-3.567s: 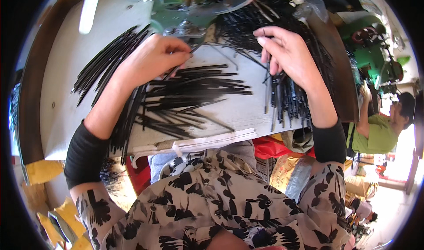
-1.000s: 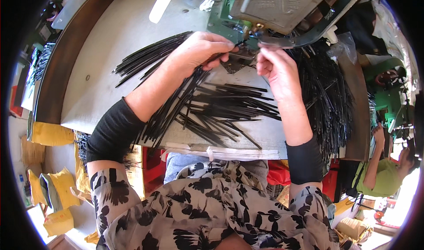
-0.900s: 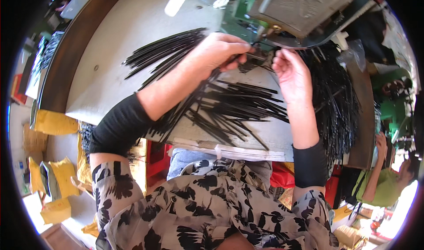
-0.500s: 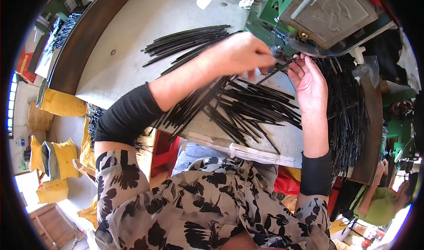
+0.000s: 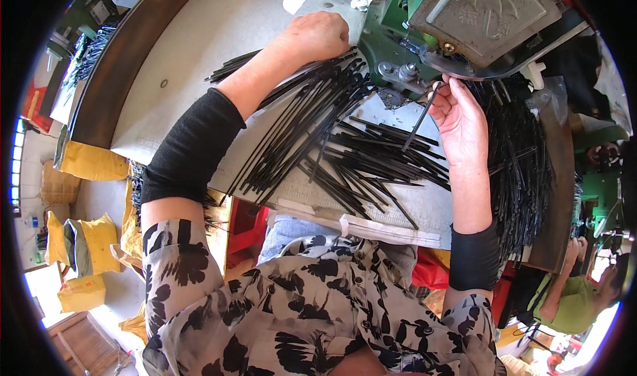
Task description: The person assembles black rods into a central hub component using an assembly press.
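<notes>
My right hand (image 5: 460, 125) is by the machine's metal fittings (image 5: 402, 71), thumb and fingers closed on a thin black rod (image 5: 422, 118) that slants down to the left. My left hand (image 5: 317, 36) is curled into a fist above the worktable, at the far ends of a pile of black rods (image 5: 302, 120). Whatever its fingers hold, if anything, is hidden. Another heap of loose black rods (image 5: 391, 153) lies between my forearms, some crossing each other.
A green machine with a grey metal cover (image 5: 484, 17) stands at the far right of the worktable (image 5: 179, 77). A dense stack of black rods (image 5: 521, 177) lies right of my right forearm. Yellow sacks (image 5: 99, 240) stand at left; a person in green (image 5: 577, 306) sits at right.
My left hand has moved left and away from the right hand, to the far ends of the rod pile. The right hand stays near the machine, its rod now steeper.
</notes>
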Tool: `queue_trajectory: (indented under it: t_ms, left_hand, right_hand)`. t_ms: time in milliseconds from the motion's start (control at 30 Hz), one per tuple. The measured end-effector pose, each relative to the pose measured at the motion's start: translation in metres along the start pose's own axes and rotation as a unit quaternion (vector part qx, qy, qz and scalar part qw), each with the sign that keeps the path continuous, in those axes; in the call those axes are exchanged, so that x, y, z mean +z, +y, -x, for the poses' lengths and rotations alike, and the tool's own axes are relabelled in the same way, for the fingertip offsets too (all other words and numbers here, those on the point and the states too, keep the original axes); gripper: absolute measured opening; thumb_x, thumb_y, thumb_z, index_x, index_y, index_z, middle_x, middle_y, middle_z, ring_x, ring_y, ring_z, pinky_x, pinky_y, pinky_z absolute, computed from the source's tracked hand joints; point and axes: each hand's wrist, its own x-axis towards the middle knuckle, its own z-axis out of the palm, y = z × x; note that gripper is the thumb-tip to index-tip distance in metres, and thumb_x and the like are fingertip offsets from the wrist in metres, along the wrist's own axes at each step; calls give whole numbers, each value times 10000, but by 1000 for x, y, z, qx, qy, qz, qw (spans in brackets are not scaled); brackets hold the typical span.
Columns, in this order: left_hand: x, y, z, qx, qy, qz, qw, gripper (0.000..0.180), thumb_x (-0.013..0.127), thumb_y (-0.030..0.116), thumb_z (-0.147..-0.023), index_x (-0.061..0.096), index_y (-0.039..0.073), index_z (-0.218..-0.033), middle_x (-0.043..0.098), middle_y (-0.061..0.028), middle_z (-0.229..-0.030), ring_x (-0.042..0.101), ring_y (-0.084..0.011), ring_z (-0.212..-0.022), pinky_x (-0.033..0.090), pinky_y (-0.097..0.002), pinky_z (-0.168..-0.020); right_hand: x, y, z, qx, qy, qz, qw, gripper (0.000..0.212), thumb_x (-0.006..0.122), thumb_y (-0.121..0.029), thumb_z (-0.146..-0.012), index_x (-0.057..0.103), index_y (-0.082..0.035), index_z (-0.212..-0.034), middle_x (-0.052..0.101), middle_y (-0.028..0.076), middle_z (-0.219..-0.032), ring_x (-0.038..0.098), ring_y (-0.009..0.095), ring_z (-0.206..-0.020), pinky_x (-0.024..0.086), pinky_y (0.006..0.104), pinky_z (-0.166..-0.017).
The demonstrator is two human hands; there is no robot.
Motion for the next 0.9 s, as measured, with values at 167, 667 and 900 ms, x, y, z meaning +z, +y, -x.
queue_trajectory:
  t_ms: [167, 667, 900]
  left_hand:
    - [-1, -6, 3, 38, 49, 3, 998, 246, 576, 278, -803, 684, 83, -909, 677, -133, -854, 636, -315, -841, 495, -396, -747]
    - [3, 47, 40, 27, -75, 468, 880, 285, 514, 166, -918, 598, 27, -1152, 576, -23, -710, 502, -62, -442, 405, -197, -415]
    - [8, 58, 41, 2, -91, 546, 833, 302, 541, 189, -917, 599, 28, -1166, 578, -37, -750, 460, -48, -428, 361, -179, -391]
  right_hand:
    - [3, -3, 2, 3, -14, 9, 1000, 186, 537, -147, -919, 598, -5, -1022, 642, 90, -842, 647, 144, -719, 543, 256, -621]
    - [30, 0, 20, 105, -153, 264, 946, 276, 508, -178, -932, 565, 26, -1108, 603, 75, -764, 567, 97, -509, 423, 186, -437]
    - [28, 2, 20, 82, -162, 290, 939, 242, 497, -140, -943, 570, 37, -1091, 600, 70, -739, 564, 95, -492, 398, 190, -425]
